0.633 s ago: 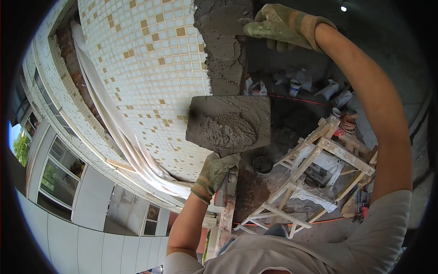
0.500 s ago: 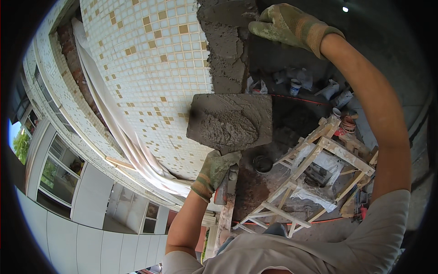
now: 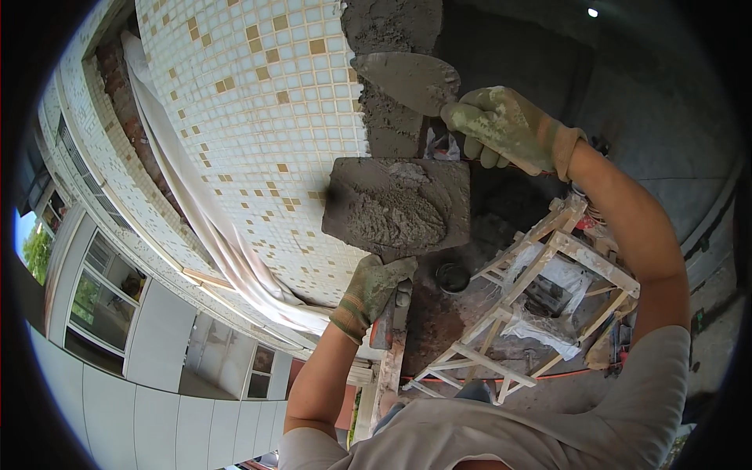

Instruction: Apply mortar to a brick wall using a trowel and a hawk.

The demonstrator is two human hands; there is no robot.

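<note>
My left hand (image 3: 371, 291), in a dirty work glove, is closed around the handle of a square mortar hawk (image 3: 341, 205). A heap of wet grey mortar (image 3: 403, 219) lies on the hawk's plate. My gloved right hand (image 3: 505, 125) grips a pointed trowel (image 3: 411, 78), its grey-coated blade reaching left over the mortared wall edge (image 3: 392, 23). The trowel's handle is hidden inside the glove. Below the blade the strip carries rough grey mortar, and to its left runs a wall of small white and tan mosaic tiles (image 3: 258, 102).
A wooden trestle (image 3: 501, 313) stands at lower right, with a white plastic sheet (image 3: 576, 294) and a mortar-stained container on it. A dark round bucket (image 3: 452, 278) sits on the floor beside it. White cloth (image 3: 211, 243) hangs along the tiled wall at left.
My right hand has come down and a little right with the trowel, baring more of its blade. My left hand and the hawk have hardly moved.
</note>
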